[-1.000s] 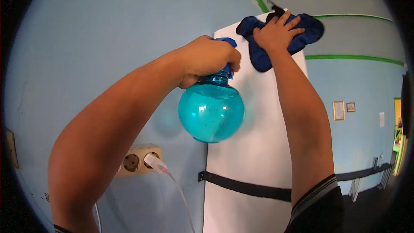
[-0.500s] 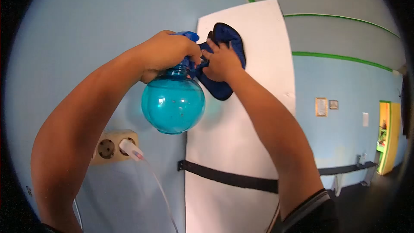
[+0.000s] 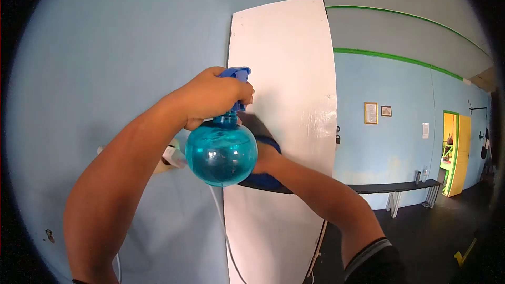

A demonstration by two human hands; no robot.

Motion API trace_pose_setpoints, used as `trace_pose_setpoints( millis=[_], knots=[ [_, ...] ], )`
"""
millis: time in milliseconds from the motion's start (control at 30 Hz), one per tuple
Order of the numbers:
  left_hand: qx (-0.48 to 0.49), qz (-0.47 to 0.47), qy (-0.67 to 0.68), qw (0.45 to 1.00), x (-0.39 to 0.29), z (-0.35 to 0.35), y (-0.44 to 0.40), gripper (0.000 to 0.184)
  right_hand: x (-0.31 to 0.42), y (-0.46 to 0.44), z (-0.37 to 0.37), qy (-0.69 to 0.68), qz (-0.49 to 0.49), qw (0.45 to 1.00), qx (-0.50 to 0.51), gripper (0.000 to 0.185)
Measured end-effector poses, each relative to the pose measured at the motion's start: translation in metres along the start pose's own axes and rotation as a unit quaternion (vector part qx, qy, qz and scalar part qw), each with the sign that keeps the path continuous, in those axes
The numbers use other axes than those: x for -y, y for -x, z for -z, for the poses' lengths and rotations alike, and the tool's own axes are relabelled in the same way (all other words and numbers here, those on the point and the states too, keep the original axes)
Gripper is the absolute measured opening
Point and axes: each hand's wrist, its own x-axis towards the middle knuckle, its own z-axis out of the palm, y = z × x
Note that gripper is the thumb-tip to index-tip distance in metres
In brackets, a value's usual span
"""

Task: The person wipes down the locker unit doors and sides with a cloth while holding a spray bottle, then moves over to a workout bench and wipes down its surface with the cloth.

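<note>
My left hand is wrapped round the neck and blue trigger head of a spray bottle. The bottle is round, clear turquoise, and has liquid in it. It hangs upright in front of a tall white panel. Behind the bottle, my right hand presses a dark blue cloth against the panel; the bottle hides its fingers and part of the cloth. Shiny wet-looking marks show at the panel's right side.
A wall socket with a white plug and cable is partly behind my left forearm. To the right, a long dark bench with bottles on it stands along the blue wall. Farther on is a yellow door. Framed papers hang above the bench.
My right hand has moved down the panel with the cloth and is now partly behind the bottle. The spray bottle sits slightly lower and farther right in view. The camera view has shifted.
</note>
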Motion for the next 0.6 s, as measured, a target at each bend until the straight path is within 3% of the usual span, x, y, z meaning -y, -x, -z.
trace_pose_setpoints(
  millis=[33, 100, 167, 200, 233, 300, 333, 433, 467, 500, 533, 600],
  knots=[
    [0.0, 0.012, -0.023, 1.0, 0.002, 0.003, 0.0, 0.023, -0.003, 0.02, -0.027, -0.145, 0.011, 0.989, 0.014, 0.034],
    [0.005, 0.011, -0.027, 1.0, -0.003, 0.008, 0.014, 0.024, 0.011, 0.059, 0.041, -0.061, -0.049, 0.995, 0.06, 0.033],
    [0.007, 0.008, -0.019, 1.0, -0.005, 0.012, 0.027, 0.026, 0.005, 0.083, 0.091, 0.03, -0.173, 0.983, 0.049, 0.036],
    [0.005, 0.01, -0.021, 1.0, -0.007, 0.014, 0.032, 0.026, 0.007, 0.083, 0.123, 0.03, -0.252, 0.965, 0.067, 0.047],
    [0.013, 0.004, -0.029, 0.999, -0.01, 0.016, 0.038, 0.026, -0.008, 0.084, 0.128, 0.128, -0.219, 0.965, -0.074, 0.053],
    [0.025, 0.011, -0.036, 0.999, -0.01, 0.014, 0.046, 0.027, -0.025, 0.071, 0.129, 0.277, -0.201, 0.906, -0.249, 0.062],
    [0.012, 0.016, -0.033, 0.999, -0.009, 0.011, 0.049, 0.027, -0.029, 0.054, 0.131, 0.331, -0.219, 0.872, -0.287, 0.065],
    [0.009, 0.027, -0.028, 0.999, 0.0, 0.001, 0.057, 0.027, -0.016, 0.003, 0.105, 0.303, -0.208, 0.899, -0.239, 0.061],
    [0.021, 0.027, -0.026, 0.999, 0.005, -0.003, 0.061, 0.026, -0.013, -0.008, 0.077, 0.284, -0.126, 0.914, -0.261, 0.062],
    [0.025, 0.035, -0.021, 0.999, 0.011, -0.006, 0.059, 0.026, -0.001, -0.016, 0.054, 0.213, -0.091, 0.944, -0.236, 0.06],
    [0.043, 0.034, -0.01, 0.998, 0.018, -0.01, 0.057, 0.026, 0.007, -0.016, 0.02, 0.103, 0.004, 0.971, -0.216, 0.057],
    [0.07, 0.046, 0.009, 0.996, 0.029, -0.019, 0.06, 0.027, 0.033, 0.002, -0.01, 0.032, 0.03, 0.997, -0.063, 0.05]
  ],
)
